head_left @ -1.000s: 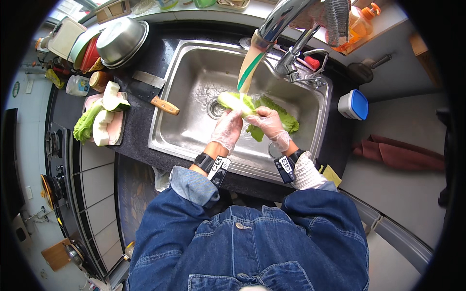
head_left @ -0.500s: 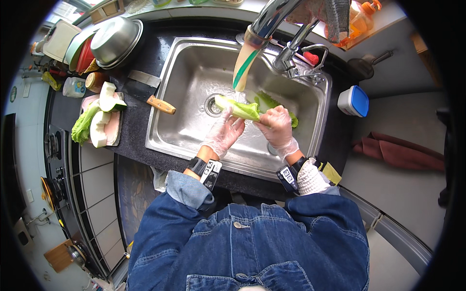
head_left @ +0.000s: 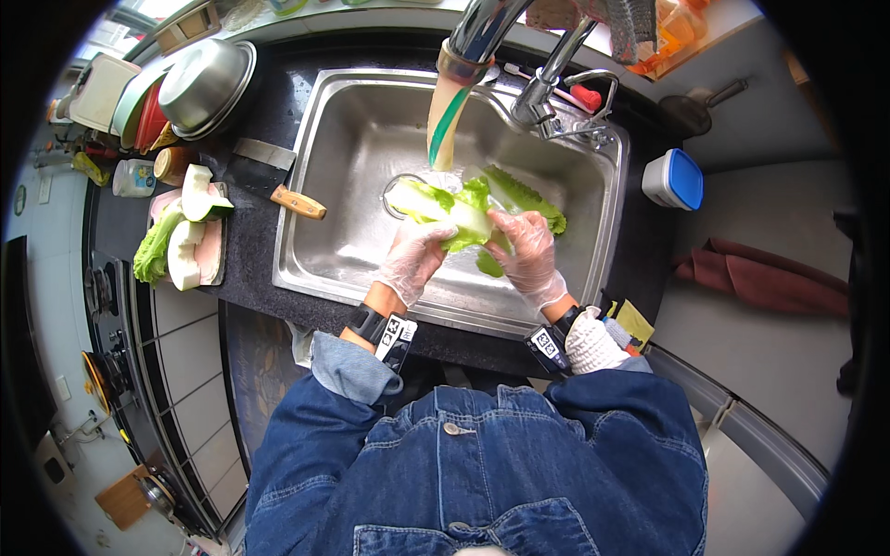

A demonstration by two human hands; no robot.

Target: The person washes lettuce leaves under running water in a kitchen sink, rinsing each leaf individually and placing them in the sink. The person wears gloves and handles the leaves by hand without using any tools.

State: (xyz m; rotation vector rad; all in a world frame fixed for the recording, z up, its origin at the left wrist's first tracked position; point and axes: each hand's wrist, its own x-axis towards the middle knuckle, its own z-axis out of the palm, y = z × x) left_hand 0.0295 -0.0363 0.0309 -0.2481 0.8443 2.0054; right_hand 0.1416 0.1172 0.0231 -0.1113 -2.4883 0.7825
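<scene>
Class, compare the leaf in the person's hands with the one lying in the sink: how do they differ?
The held leaf is raised in the left hand, with the right hand at its other end; the sink leaf rests in the sink. The held leaf shows a broad pale rib, while the sink leaf looks greener. Both are leafy vegetable pieces.

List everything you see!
Sink: 1, silver, middle
Leaves: several, green, held, in sink, left
Faucet: 1, silver, above sink
Hose: 1, tan and green, on faucet
Cleaver: 1, grey and brown, left
Cut vegetable: several, white and green, left
Slab: 1, pink, left
Jars: 2, clear, brown, left
Bowl: at least 1, silver, upper left
Tub: 1, white, blue, right
Pan: 1, dark, right
Cloth: 1, maroon, right
Clutter: uncountable, mixed, edges
Sleeves: 2, blue, bottom
Left hand, right hand: 2, clear-gloved, on leaves
</scene>
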